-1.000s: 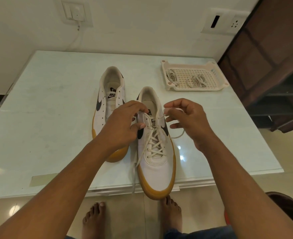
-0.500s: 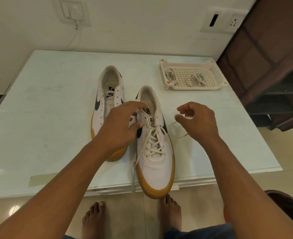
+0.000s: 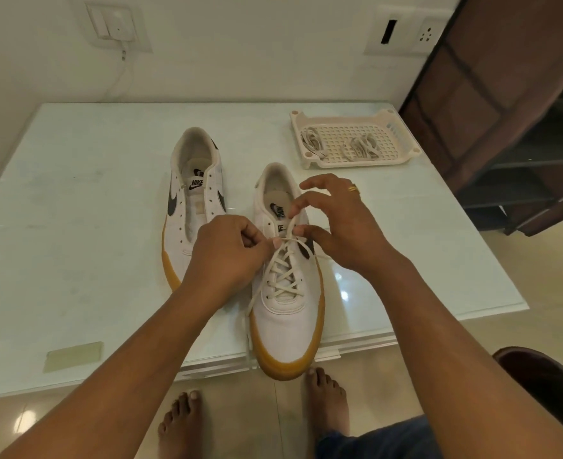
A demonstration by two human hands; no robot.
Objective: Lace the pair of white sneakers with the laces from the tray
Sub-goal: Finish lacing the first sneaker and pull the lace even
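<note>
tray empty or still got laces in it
Not empty: the tray holds one lace bundle at one end and a second bundle near the middle.

We see a pale, glossy table (image 3: 74,226) set against the wall. Two white sneakers stand on it side by side, toes toward us: the unlaced sneaker (image 3: 196,193) on the left and the partly laced sneaker (image 3: 286,329) on the right, its toe overhanging the near edge. A cream tray (image 3: 356,164) sits near the far right corner, and a strip of tape (image 3: 73,356) lies flat at the near left.

Two sneakers (image 3: 187,233) (image 3: 288,329), one tray (image 3: 402,134), two lace bundles (image 3: 311,142) (image 3: 363,147), one threaded lace (image 3: 281,276).
</note>
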